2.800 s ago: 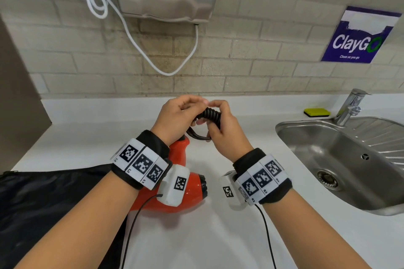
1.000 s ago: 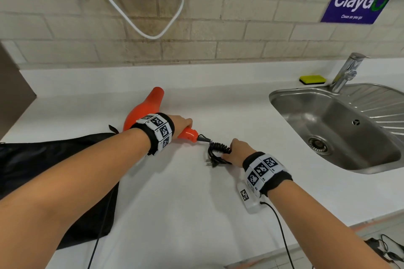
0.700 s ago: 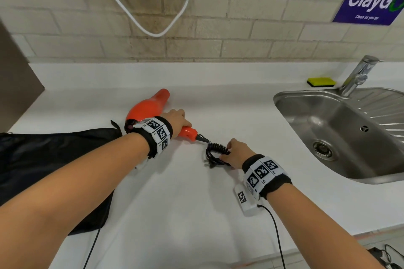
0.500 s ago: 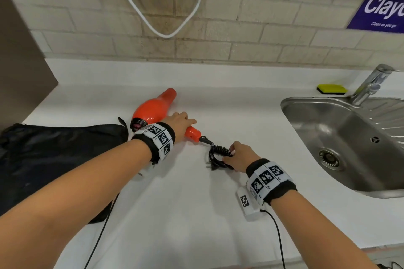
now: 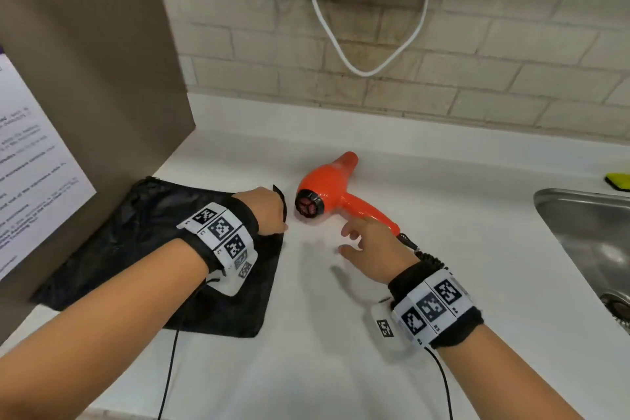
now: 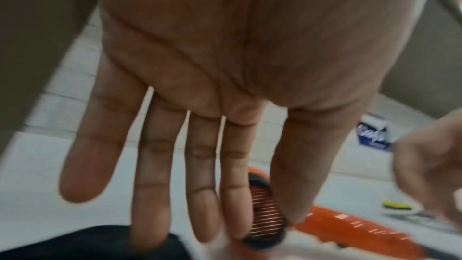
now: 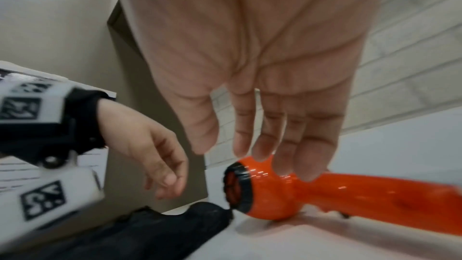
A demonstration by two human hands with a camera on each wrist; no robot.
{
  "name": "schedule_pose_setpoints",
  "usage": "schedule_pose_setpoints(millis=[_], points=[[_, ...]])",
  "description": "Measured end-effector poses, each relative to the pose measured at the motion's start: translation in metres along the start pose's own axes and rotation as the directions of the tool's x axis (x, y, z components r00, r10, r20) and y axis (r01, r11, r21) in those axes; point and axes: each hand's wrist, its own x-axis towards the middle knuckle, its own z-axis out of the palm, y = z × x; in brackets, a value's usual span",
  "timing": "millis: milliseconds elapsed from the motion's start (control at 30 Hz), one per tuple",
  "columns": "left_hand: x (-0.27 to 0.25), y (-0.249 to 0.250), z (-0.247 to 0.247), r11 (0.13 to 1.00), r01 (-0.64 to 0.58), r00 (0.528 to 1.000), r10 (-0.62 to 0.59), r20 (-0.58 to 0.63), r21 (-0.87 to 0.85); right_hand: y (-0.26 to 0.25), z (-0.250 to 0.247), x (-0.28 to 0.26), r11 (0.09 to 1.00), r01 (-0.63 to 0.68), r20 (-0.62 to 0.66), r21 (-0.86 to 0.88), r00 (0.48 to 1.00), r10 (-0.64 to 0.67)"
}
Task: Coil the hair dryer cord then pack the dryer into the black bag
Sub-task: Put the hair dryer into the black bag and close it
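Note:
The orange hair dryer (image 5: 332,193) lies on the white counter, nozzle toward the wall and handle toward the right. Its black coiled cord (image 5: 430,258) trails from the handle end, partly hidden behind my right wrist. The black bag (image 5: 146,249) lies flat at the left. My left hand (image 5: 276,219) hovers over the bag's right edge, fingers relaxed, holding nothing. My right hand (image 5: 353,237) is open with spread fingers just in front of the handle. The wrist views show both palms bare: left hand (image 6: 200,195), right hand (image 7: 260,155), with the dryer (image 7: 272,191) below the fingertips.
A steel sink (image 5: 576,215) is set in the counter at the right, with a yellow sponge (image 5: 618,181) behind it. A brown side panel (image 5: 102,72) with a paper notice (image 5: 30,164) closes the left. A white cable (image 5: 344,54) hangs on the brick wall.
My left hand let go of the dryer handle and moved left to the bag's edge. My right hand released the coiled cord and moved toward the handle. The view swung left.

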Motion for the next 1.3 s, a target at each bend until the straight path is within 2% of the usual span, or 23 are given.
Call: schedule_pose_setpoints(millis=[100, 233, 300, 400, 500, 567, 633, 733, 800, 833, 867, 900, 933, 967, 1000, 1033, 1067, 1133, 1167, 1233, 1300], points=[[0.015, -0.055, 0.005, 0.994, 0.096, 0.995, -0.096, 0.013, -0.046, -0.034, 0.022, 0.028, 0.997, 0.075, 0.102, -0.012, 0.992, -0.073], [0.038, -0.094, 0.019, 0.994, 0.085, 0.995, -0.082, 0.048, -0.068, -0.064, 0.044, 0.062, 0.999, 0.049, 0.18, -0.01, 0.983, -0.047], [0.045, -0.104, 0.024, 0.998, 0.043, 0.999, -0.041, 0.027, -0.056, -0.074, 0.049, 0.076, 0.998, 0.046, 0.188, -0.044, 0.981, -0.037], [0.041, -0.113, 0.022, 0.988, -0.108, 0.985, 0.091, -0.147, -0.109, -0.083, 0.054, 0.089, 0.995, 0.086, 0.163, -0.047, 0.984, -0.077], [0.023, -0.109, 0.017, 0.914, -0.353, 0.908, 0.283, -0.31, -0.199, -0.089, 0.054, 0.093, 0.991, 0.134, 0.114, -0.016, 0.985, -0.131], [0.01, -0.104, 0.01, 0.863, -0.451, 0.842, 0.326, -0.43, -0.227, -0.09, 0.054, 0.092, 0.988, 0.154, 0.047, 0.004, 0.987, -0.154], [-0.003, -0.104, 0.0, 0.847, -0.492, 0.763, 0.307, -0.569, -0.203, -0.089, 0.052, 0.085, 0.986, 0.166, 0.03, 0.014, 0.986, -0.167], [-0.02, -0.107, -0.019, 0.865, -0.481, 0.617, 0.222, -0.755, -0.139, -0.083, 0.047, 0.07, 0.992, 0.123, 0.065, -0.002, 0.99, -0.123], [-0.029, -0.1, -0.021, 0.843, -0.517, 0.566, 0.204, -0.799, -0.15, -0.079, 0.041, 0.063, 0.99, 0.107, 0.047, -0.096, 0.994, -0.103], [-0.033, -0.095, -0.02, 0.797, -0.568, 0.581, 0.211, -0.786, -0.206, -0.079, 0.036, 0.059, 0.986, 0.083, 0.031, -0.143, 0.996, -0.079], [-0.038, -0.09, -0.017, 0.74, -0.602, 0.647, 0.234, -0.725, -0.299, -0.078, 0.031, 0.057, 0.988, 0.059, 0.003, -0.146, 0.998, -0.059], [-0.044, -0.085, -0.015, 0.695, -0.589, 0.749, 0.278, -0.601, -0.413, -0.076, 0.027, 0.054, 0.993, 0.043, -0.027, -0.11, 0.999, -0.046], [-0.049, -0.081, -0.013, 0.678, -0.519, 0.847, 0.325, -0.42, -0.521, -0.074, 0.023, 0.051, 0.998, 0.026, -0.049, -0.054, 0.998, -0.029], [-0.053, -0.077, -0.011, 0.69, -0.396, 0.917, 0.332, -0.222, -0.606, -0.072, 0.019, 0.048, 1.0, 0.003, -0.068, 0.003, 0.998, -0.003], [-0.053, -0.075, -0.009, 0.712, -0.262, 0.954, 0.292, -0.064, -0.652, -0.069, 0.016, 0.045, 0.999, -0.008, -0.093, 0.044, 0.996, 0.012], [-0.05, -0.075, -0.005, 0.743, -0.175, 0.975, 0.221, -0.01, -0.646, -0.065, 0.014, 0.043, 0.998, 0.003, -0.116, 0.066, 0.993, 0.005], [-0.044, -0.077, 0.0, 0.805, -0.143, 0.99, 0.129, -0.065, -0.576, -0.062, 0.014, 0.042, 0.997, 0.016, -0.124, 0.074, 0.992, -0.007], [-0.03, -0.083, 0.006, 0.955, -0.081, 0.975, 0.017, -0.22, -0.285, -0.059, 0.014, 0.039, 0.995, 0.029, -0.101, 0.098, 0.995, -0.019], [-0.024, -0.087, 0.01, 0.993, -0.019, 0.977, -0.007, -0.215, -0.118, -0.057, 0.014, 0.037, 0.99, 0.035, -0.087, 0.138, 0.996, -0.023], [-0.014, -0.092, 0.015, 0.991, 0.081, 0.995, -0.074, -0.07, 0.103, -0.056, 0.013, 0.034, 0.964, 0.044, -0.085, 0.261, 0.996, -0.022], [-0.01, -0.093, 0.022, 0.991, 0.088, 0.992, -0.096, 0.078, 0.104, -0.055, 0.013, 0.031, 0.914, 0.062, -0.14, 0.402, 0.99, -0.006]])
